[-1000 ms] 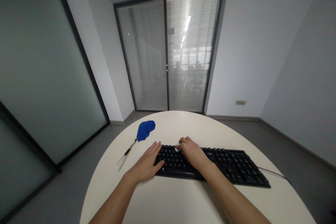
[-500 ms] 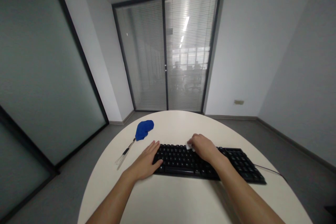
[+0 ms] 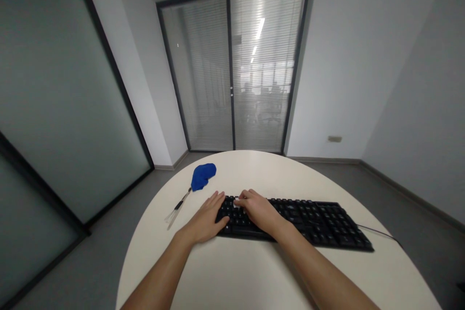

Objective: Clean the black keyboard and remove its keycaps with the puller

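Observation:
A black keyboard (image 3: 316,223) lies across the round table in the head view. My left hand (image 3: 206,218) rests at its left end, fingers stretched out and thumb over the lower left keys. Over the left part of the keys, my right hand (image 3: 259,210) pinches a small white wipe-like piece (image 3: 238,202) and presses it on the upper rows. Most of that white piece is hidden under the fingers, so its exact kind is unclear. My right hand and forearm also cover some of the middle keys.
A blue cloth (image 3: 203,176) lies on the pale table (image 3: 247,276), left of the keyboard. Thin sticks with a black part (image 3: 178,205) lie just below it. A cable (image 3: 379,232) runs off the keyboard's right end. The table's curved edge faces a glass door (image 3: 232,72).
My right hand has slid left along the keyboard with the white piece, from the middle keys to near my left hand. My left hand stays at the keyboard's left end.

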Motion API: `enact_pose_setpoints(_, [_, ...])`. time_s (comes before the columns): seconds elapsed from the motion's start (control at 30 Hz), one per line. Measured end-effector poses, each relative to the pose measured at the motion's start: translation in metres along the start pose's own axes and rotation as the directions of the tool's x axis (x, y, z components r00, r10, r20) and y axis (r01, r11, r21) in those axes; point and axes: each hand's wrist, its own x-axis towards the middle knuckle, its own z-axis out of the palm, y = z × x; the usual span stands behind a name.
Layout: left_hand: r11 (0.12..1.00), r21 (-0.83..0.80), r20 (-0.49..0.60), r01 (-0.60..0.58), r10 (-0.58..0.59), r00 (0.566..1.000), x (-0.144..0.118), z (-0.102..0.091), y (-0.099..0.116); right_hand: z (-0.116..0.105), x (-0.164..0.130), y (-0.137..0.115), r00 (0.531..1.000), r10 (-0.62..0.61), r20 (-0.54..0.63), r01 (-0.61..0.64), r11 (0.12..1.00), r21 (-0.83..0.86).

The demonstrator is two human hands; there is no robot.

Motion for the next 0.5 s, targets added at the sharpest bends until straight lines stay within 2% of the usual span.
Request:
enact_pose_setpoints(0.27, [1.000,0.005,0.010,0.001,-0.001,1.000,-0.001,0.001,-0.002,-0.016,-0.004,-0.011,0.995,-0.062,0.077,0.064,0.998,-0.029])
enact_pose_setpoints(0.5, [1.000,-0.007,0.005,-0.002,0.002,1.000,-0.002,0.002,-0.003,-0.030,-0.010,-0.012,0.970,-0.137,0.201,0.102,0.980,0.173])
